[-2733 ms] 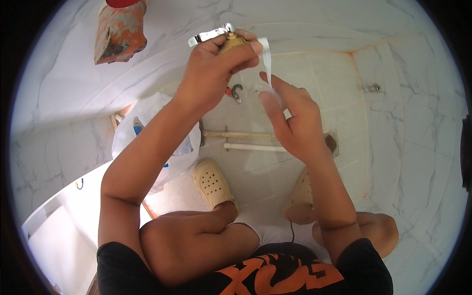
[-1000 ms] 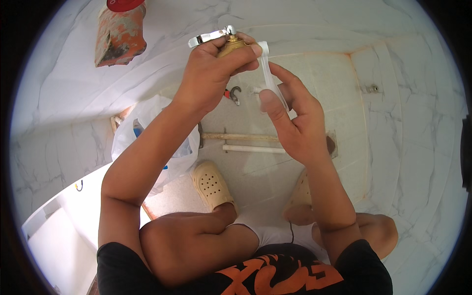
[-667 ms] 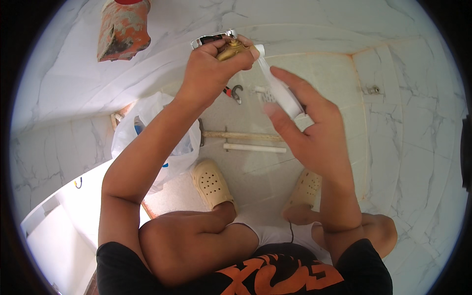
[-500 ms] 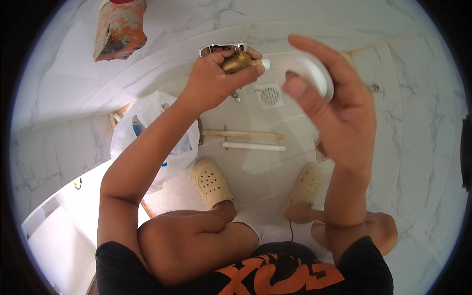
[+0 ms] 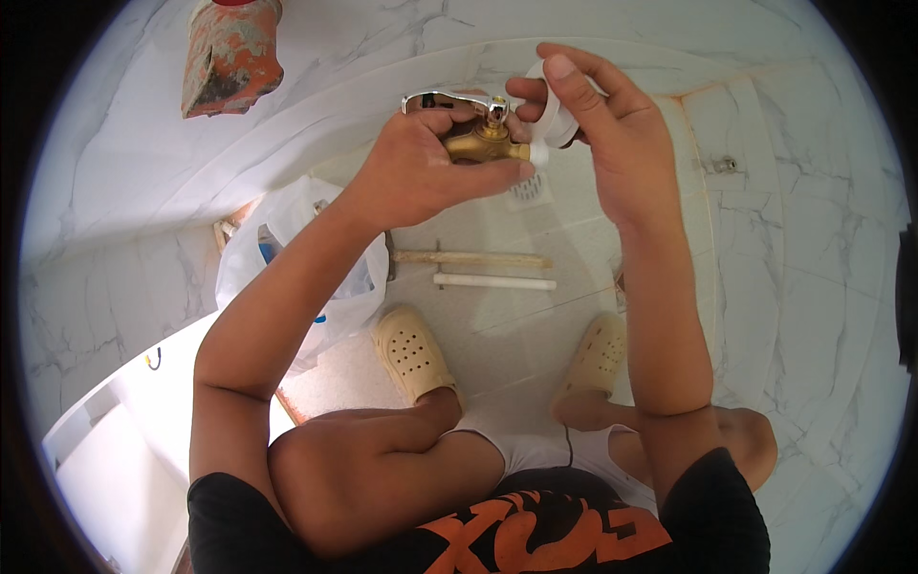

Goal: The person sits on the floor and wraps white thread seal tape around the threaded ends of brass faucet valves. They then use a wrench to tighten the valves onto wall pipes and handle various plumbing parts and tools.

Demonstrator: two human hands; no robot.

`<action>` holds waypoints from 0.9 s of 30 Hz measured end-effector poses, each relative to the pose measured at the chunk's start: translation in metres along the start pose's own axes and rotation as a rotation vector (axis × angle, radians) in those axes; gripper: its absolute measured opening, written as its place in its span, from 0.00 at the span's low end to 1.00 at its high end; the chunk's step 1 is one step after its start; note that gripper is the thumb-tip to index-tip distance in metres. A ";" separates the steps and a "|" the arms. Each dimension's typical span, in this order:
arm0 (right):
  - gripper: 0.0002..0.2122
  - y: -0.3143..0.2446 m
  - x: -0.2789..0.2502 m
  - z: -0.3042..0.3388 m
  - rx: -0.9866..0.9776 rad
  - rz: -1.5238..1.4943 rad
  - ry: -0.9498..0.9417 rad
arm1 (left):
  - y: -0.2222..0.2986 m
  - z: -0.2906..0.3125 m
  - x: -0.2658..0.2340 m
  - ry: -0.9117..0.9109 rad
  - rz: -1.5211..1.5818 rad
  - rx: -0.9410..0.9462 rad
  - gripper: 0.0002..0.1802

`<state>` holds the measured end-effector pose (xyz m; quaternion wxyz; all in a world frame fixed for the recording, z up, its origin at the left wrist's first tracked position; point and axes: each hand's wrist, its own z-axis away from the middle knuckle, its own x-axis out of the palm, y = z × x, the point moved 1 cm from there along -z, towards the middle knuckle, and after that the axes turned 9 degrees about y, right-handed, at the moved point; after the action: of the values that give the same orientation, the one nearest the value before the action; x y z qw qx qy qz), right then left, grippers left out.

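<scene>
My left hand (image 5: 411,172) is closed round a brass tap (image 5: 478,146) with a chrome lever handle (image 5: 445,99). The tap lies sideways, and its threaded end, pointing right, carries a white wrap (image 5: 538,153). Just beyond that end, my right hand (image 5: 617,134) grips a roll of white thread seal tape (image 5: 555,122), thumb on the near side and fingers round the rim. Roll and wrapped end are very close together; whether a strip of tape joins them I cannot tell. My fingers cover part of the roll.
Below the hands are a floor drain (image 5: 528,191), a hammer with a wooden handle (image 5: 473,259) and a white pipe (image 5: 497,282). A white plastic bag (image 5: 296,277) stands left. An orange, cement-smeared pipe (image 5: 232,62) is upper left. A metal wall fitting (image 5: 725,165) sits right.
My right hand has brought the tape roll left and up, close against the tap's end, and its grip has turned. The tap has shifted slightly right, showing more of its body and lever.
</scene>
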<state>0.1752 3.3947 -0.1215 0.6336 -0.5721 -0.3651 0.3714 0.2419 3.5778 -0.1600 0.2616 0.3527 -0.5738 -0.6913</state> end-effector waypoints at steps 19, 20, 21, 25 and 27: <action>0.18 0.031 0.005 0.028 -0.144 0.088 -0.036 | -0.014 -0.014 0.004 -0.132 0.871 -0.226 0.12; 0.18 0.031 0.004 0.029 -0.098 0.092 -0.007 | -0.015 -0.014 0.003 -0.132 0.832 -0.240 0.12; 0.18 0.031 0.002 0.029 -0.041 0.106 0.012 | -0.016 -0.014 0.002 -0.126 0.814 -0.235 0.12; 0.18 0.031 -0.002 0.030 0.043 0.133 0.072 | -0.018 -0.014 0.001 -0.193 0.777 -0.195 0.14; 0.18 0.031 -0.002 0.031 0.082 0.106 0.085 | -0.017 -0.014 0.002 -0.198 0.773 -0.176 0.14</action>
<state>0.1455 3.4092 -0.1502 0.6509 -0.5794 -0.2914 0.3946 0.2524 3.5717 -0.1785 0.4749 0.0194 -0.6251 -0.6191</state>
